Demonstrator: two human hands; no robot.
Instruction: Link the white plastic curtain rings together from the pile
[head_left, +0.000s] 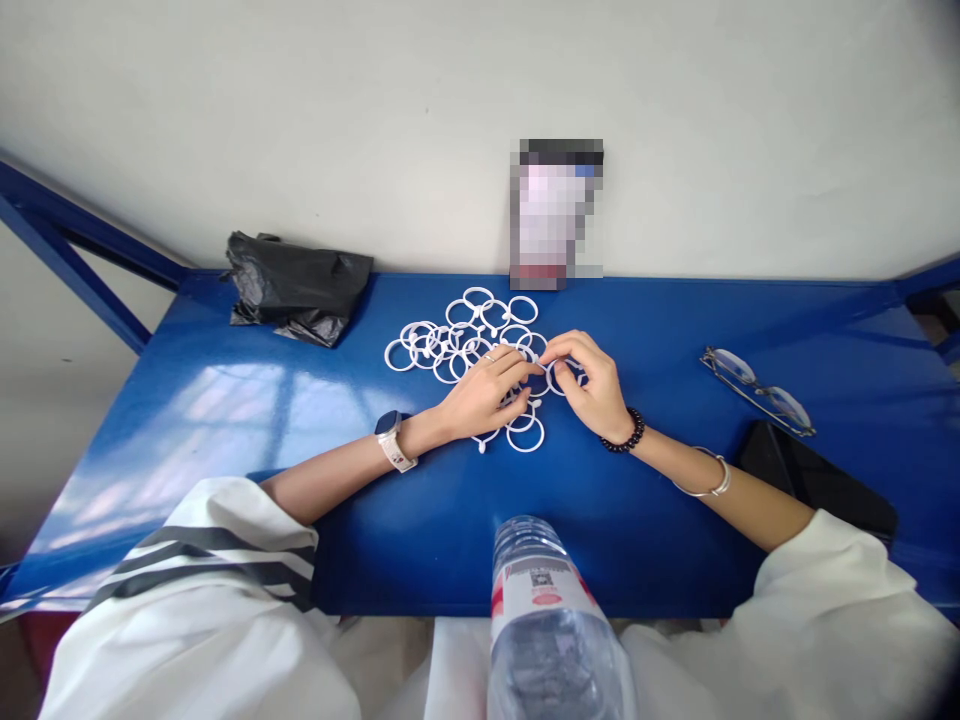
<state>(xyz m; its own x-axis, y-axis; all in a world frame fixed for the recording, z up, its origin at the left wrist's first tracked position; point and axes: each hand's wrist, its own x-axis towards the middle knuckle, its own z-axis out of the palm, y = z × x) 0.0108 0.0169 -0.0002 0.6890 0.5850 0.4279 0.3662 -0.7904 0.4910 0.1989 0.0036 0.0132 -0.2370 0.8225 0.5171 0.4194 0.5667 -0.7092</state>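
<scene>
Several white plastic rings [457, 335] lie in a loose heap on the blue table [225, 400], some linked together. My left hand [487, 392] and my right hand [589, 385] meet at the near right edge of the heap. Both pinch a white ring [551, 372] between their fingertips. More rings [525, 432] lie just under and in front of my left hand. A watch sits on my left wrist; a dark bead bracelet and a thin bangle are on my right arm.
A crumpled black plastic bag [296, 287] lies at the back left. Eyeglasses [757, 390] and a dark case [817, 480] sit at the right. A clear water bottle [547, 620] stands at the near edge. A blurred item [556, 215] leans against the wall.
</scene>
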